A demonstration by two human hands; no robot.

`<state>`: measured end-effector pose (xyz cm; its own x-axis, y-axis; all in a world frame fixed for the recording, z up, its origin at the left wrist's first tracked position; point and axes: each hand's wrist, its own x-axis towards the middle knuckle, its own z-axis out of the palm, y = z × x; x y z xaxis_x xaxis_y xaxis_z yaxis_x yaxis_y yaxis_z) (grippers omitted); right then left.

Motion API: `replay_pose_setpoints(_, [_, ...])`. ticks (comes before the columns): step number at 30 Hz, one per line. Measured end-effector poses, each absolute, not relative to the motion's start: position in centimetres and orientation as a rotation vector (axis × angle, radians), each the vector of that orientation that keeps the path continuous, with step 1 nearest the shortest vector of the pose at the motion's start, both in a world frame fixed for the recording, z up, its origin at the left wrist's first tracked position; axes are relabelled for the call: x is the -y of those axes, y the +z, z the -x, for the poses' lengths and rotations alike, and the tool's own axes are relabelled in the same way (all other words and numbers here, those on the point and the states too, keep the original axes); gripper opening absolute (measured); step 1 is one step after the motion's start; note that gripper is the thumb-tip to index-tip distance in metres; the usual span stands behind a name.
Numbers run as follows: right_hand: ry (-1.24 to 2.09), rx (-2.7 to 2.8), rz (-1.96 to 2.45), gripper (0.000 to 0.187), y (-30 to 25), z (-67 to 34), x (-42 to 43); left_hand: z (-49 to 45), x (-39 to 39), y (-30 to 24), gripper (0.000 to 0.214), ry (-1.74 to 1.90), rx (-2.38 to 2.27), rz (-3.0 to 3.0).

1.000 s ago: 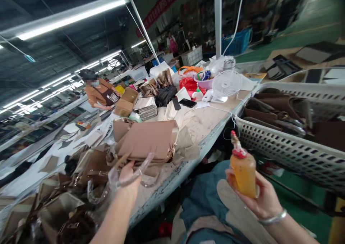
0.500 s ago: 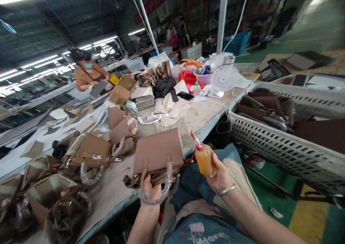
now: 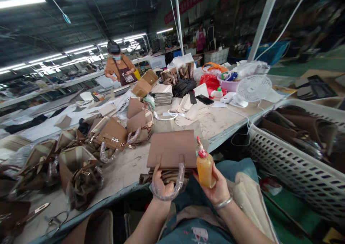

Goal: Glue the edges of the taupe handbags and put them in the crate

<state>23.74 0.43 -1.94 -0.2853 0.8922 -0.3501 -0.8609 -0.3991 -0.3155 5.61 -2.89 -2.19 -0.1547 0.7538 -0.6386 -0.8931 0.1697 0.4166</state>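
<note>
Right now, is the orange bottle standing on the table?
No, the right hand is holding the orange bottle up beside the brown bag.

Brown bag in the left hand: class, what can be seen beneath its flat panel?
Below the panel, folded brown material shows, partly behind the left hand. Anything farther under is covered.
</note>
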Motion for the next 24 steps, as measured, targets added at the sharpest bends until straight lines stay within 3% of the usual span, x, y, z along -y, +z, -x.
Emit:
replay_pose_setpoints(3, [1.914, 0.045, 0.584, 0.035, -1.6, -22.8, 0.1, -7.1, 3.7, -1.0, 0.015, 1.392, -0.948, 0.232])
replay_pose_setpoints(7, [1.927, 0.072, 0.547, 0.032, -0.9, -22.2, 0.4, -8.8, 4.7, 0.4, 0.028, 1.190, -0.687, 0.169])
replay_pose_setpoints(10, [1.943, 0.109, 0.546, 0.030, -0.8, -22.1, 0.6, -9.4, 4.2, 0.5, 0.029, 1.247, -0.575, 0.146])
replay_pose_setpoints(14, [1.925, 0.146, 0.549, 0.033, -1.1, -22.3, 0.9, -9.6, 2.8, -0.3, 0.008, 1.324, -0.776, 0.165])
replay_pose_setpoints(24, [1.952, 0.249, 0.431, 0.031, -0.7, -22.7, 1.2, -10.4, 2.1, 0.1, 0.023, 1.319, -0.986, -0.094])
